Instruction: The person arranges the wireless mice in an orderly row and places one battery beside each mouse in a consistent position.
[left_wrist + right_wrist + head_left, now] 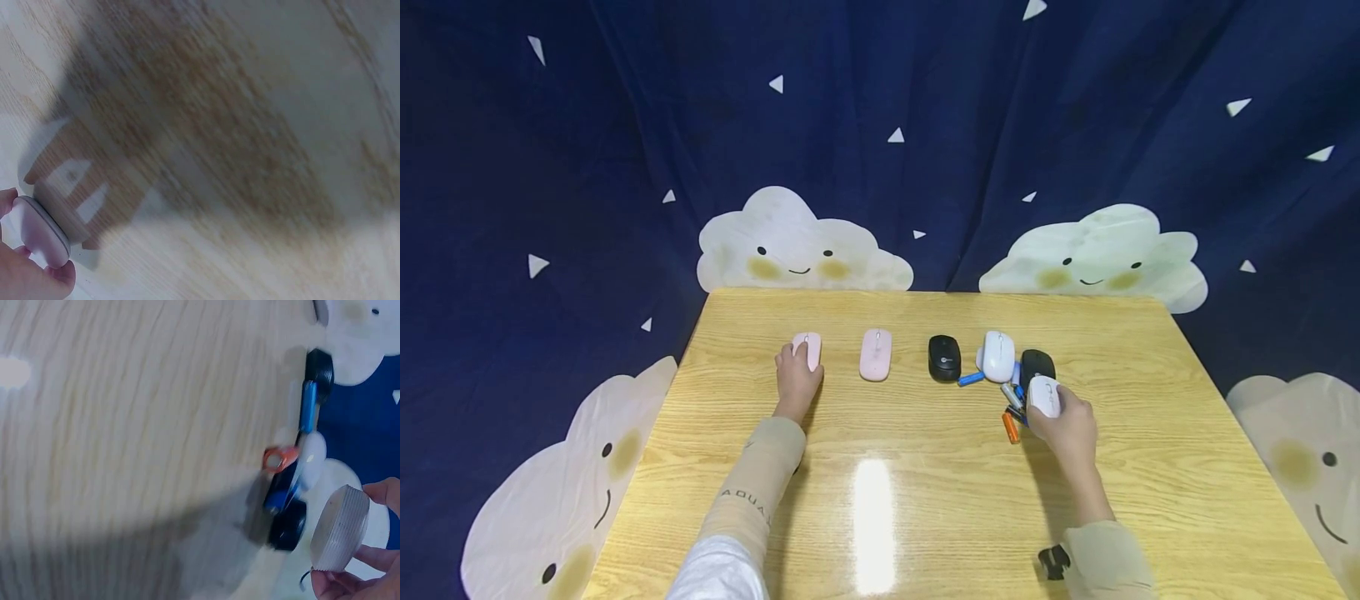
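Note:
My left hand (797,385) grips a pink computer mouse (812,354) by its sides near the table's far left. In the left wrist view, thumb and fingertips pinch that mouse's edges; whether its base touches the wood I cannot tell. On the right, my right hand (1072,427) holds a white mouse (1043,397) raised above the table. Its ribbed side faces the right wrist view. Just beyond it lies a black mouse (1037,363), partly hidden. Close by are an orange battery (1011,427), a silver battery (1011,395) and a blue battery (971,378).
Between the hands, a second pink mouse (876,356), another black mouse (944,358) and another white mouse (998,357) stand in a row. This white mouse appears to rest on something pale. The wooden table (970,508) ends at a dark blue curtain (850,108) with clouds.

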### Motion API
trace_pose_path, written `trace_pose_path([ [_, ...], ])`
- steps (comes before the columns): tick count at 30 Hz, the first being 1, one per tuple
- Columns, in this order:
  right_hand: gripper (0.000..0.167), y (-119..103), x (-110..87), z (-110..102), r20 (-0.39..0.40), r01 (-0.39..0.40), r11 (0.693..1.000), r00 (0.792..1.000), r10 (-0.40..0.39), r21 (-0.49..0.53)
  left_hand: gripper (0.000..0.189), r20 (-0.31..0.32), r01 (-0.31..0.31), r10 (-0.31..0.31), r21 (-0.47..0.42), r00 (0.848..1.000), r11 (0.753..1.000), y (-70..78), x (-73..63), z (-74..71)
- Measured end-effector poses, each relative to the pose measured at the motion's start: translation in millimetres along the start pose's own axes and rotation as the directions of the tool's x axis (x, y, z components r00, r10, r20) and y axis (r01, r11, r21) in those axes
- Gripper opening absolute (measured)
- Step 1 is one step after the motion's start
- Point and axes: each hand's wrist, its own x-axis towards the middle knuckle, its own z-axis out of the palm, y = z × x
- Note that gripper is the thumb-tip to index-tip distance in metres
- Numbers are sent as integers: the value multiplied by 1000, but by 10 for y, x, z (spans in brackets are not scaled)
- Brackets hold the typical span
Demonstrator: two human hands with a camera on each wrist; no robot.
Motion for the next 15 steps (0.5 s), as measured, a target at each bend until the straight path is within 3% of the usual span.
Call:
trace_pose_path([
  [15,64,-458,-132,378,38,151,989,988,-151,8,53,9,12,-12,2,1000,1000,12,5,-6],
])
